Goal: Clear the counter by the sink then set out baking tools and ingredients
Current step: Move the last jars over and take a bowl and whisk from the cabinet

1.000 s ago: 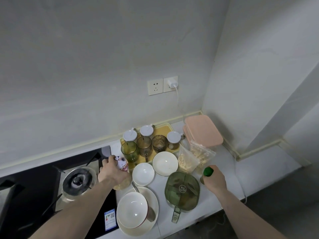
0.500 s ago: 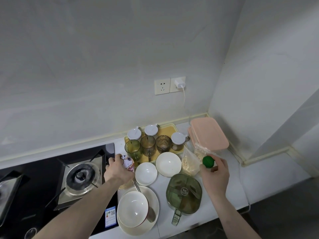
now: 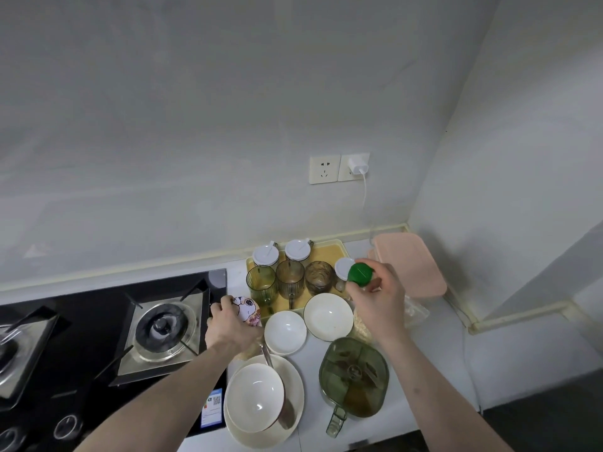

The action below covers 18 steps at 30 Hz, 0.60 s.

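My left hand (image 3: 232, 324) grips a cup printed with a cartoon dog (image 3: 248, 309) at the counter's left edge, beside the stove. My right hand (image 3: 378, 298) holds a bottle with a green cap (image 3: 360, 274) above the right end of the yellow tray (image 3: 326, 252); the bottle's body is hidden behind my fingers. The tray carries three tinted glasses (image 3: 289, 280) and white-lidded jars (image 3: 266, 255). In front of it stand two white bowls (image 3: 328, 316), a larger bowl on a plate (image 3: 254, 394) and a green lidded container (image 3: 354, 375).
A black gas stove (image 3: 163, 327) fills the left side. A pink lidded box (image 3: 409, 264) and plastic bags of food (image 3: 414, 309) lie at the right, near the corner wall. A charger cable (image 3: 364, 194) hangs from the wall socket down to the counter.
My right hand has lifted the green-capped bottle from the counter's right front and carried it back over the tray's right end. My left hand stays on the cup.
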{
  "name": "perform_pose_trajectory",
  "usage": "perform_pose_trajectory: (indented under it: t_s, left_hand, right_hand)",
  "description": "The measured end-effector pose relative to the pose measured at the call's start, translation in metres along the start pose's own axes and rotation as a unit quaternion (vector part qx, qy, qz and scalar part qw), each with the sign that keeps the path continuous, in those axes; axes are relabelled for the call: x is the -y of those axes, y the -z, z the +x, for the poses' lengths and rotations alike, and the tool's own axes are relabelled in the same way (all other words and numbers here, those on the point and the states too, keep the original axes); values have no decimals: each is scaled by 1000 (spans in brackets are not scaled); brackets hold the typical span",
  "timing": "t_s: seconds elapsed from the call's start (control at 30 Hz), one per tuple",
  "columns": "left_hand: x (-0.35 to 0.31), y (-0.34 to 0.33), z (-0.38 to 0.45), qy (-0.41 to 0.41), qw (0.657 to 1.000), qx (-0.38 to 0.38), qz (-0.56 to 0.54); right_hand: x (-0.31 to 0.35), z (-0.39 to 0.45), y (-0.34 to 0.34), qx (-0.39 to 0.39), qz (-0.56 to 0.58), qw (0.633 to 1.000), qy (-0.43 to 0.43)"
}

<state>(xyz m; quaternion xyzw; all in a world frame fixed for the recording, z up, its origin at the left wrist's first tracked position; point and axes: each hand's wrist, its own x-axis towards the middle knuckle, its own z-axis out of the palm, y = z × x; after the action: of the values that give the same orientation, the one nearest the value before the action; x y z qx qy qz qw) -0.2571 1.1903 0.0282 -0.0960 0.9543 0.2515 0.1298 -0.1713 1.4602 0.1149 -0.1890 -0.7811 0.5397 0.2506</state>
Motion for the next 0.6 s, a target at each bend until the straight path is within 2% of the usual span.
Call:
perform_pose_trajectory:
  t_s: [0.17,0.37,0.5,0.6]
  left_hand:
    - [0,6,3,4,999,38,3]
    - [3,19,7,-1,998,64,-12]
    - [8,37,4,-55,997,37,42]
    - [12,43,0,-89,990,43,105]
  right_hand:
    - [-12,29,-16,54,-24,997,-45]
    - [-26,80,-30,72,-71,991,-91]
    - [-34,119,-45,94,-140,983,-70]
    - [-41,144,-60,124,-183,973,-64]
